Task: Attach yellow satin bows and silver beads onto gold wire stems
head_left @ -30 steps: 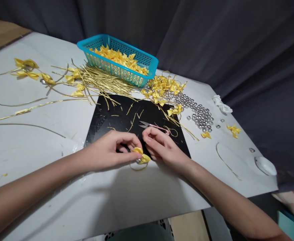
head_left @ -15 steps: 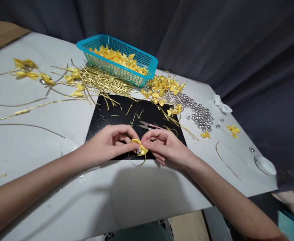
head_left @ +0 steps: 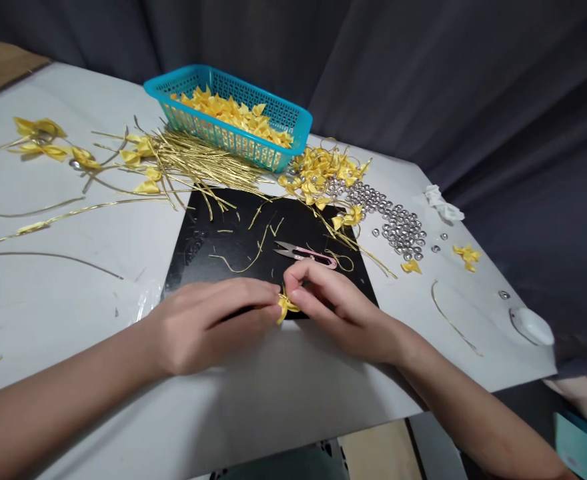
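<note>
Between both hands, at the front edge of the black mat, is a small yellow ribbon bow, partly hidden by fingers. My left hand pinches its left side between thumb and fingers. On the other side my right hand has thumb and forefinger closed on the bow's upper right part; any cord between them is too small to make out. Just beyond the right hand lie pink-handled thread snips, blades pointing left. Gold cord offcuts are scattered over the mat.
A turquoise basket of yellow bows stands at the back, behind a bundle of gold cords. Finished-looking bows are heaped right of it, beside silver beads. A white crumpled cloth and white rounded object lie right.
My left hand has turned over and moved lower, back uppermost. The bow has turned, so its silver bead and the loop of cord below no longer show. More of the snips is visible.
</note>
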Demonstrator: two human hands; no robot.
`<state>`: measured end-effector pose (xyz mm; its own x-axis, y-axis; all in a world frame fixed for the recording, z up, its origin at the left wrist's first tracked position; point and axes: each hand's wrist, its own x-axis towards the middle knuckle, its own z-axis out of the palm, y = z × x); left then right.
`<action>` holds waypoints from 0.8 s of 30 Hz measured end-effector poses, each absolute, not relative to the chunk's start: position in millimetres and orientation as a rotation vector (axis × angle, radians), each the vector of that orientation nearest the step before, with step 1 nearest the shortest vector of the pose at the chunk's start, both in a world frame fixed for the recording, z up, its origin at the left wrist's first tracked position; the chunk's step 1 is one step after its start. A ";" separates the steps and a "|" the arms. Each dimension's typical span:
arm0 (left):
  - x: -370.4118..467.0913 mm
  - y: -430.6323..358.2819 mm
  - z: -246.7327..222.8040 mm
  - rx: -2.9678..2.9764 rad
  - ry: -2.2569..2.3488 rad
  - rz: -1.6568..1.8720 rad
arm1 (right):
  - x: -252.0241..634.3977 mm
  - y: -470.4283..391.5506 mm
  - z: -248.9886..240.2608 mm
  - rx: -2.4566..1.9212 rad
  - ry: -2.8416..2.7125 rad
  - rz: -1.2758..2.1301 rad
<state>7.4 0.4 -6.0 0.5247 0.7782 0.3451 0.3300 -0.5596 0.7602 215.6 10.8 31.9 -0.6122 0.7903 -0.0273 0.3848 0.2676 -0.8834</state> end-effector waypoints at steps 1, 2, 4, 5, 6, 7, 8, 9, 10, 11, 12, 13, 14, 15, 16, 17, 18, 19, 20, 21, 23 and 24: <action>7.4 -0.3 -5.5 2.112 0.909 0.904 | 215.5 10.2 31.4 -1.048 -2.122 1.293; 7.7 -0.5 -4.9 2.108 0.924 0.900 | 215.3 9.8 31.0 -1.042 -2.116 1.298; 8.4 0.0 -3.7 2.123 0.965 0.879 | 215.0 9.3 30.7 -1.045 -2.107 1.314; 8.9 0.5 -3.0 2.137 0.982 0.863 | 214.7 9.3 30.8 -1.053 -2.105 1.318; 9.3 1.1 -2.2 2.156 0.994 0.843 | 214.3 9.2 31.0 -1.064 -2.101 1.319; 9.8 1.6 -1.4 2.181 0.999 0.826 | 213.7 9.2 31.3 -1.076 -2.090 1.323; 10.2 1.9 -0.6 2.211 0.999 0.815 | 213.1 9.1 31.4 -1.090 -2.071 1.339; 10.5 2.1 0.1 2.245 0.996 0.813 | 212.6 9.1 31.5 -1.104 -2.043 1.365; 10.7 2.2 0.5 2.280 0.994 0.823 | 212.2 9.0 31.2 -1.114 -2.005 1.404; 10.6 2.3 0.6 2.312 0.990 0.841 | 212.0 9.0 30.8 -1.119 -1.963 1.455; 10.3 2.5 0.3 2.340 0.986 0.865 | 212.0 9.1 30.1 -1.120 -1.921 1.509; 9.9 3.0 -0.6 2.367 0.978 0.892 | 212.4 9.3 29.3 -1.121 -1.884 1.550; 9.2 3.7 -1.8 2.396 0.961 0.918 | 212.9 9.6 28.4 -1.120 -1.857 1.576; 8.5 4.7 -3.3 2.431 0.932 0.942 | 213.5 10.0 27.5 -1.120 -1.842 1.584; 7.9 6.0 -5.0 2.470 0.896 0.965 | 214.2 10.3 26.6 -1.118 -1.836 1.578; 7.3 7.3 -6.6 2.511 0.859 0.989 | 214.7 10.6 25.9 -1.115 -1.840 1.556; 6.9 8.5 -7.9 2.553 0.810 1.023 | 215.2 10.8 25.3 -1.104 -1.851 1.525; 6.7 9.5 -8.9 2.588 0.757 1.059 | 215.5 10.9 25.0 -1.091 -1.878 1.484; 6.8 10.2 -9.3 2.606 0.712 1.096 | 215.7 10.9 24.8 -1.074 -1.916 1.424; 7.2 10.6 -9.1 2.606 0.679 1.131 | 215.8 10.9 24.8 -1.052 -1.969 1.343; 8.5 10.4 -7.4 2.553 0.658 1.173 | 216.0 10.9 25.1 -0.991 -2.101 1.122; 9.4 10.2 -6.1 2.511 0.664 1.174 | 216.3 11.1 25.4 -0.951 -2.175 1.003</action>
<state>9.4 10.2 -6.1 0.5617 0.5198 0.6436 0.2835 -0.8518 0.4406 216.3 11.1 25.4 -0.5937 0.7828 0.1863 0.3664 0.4692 -0.8035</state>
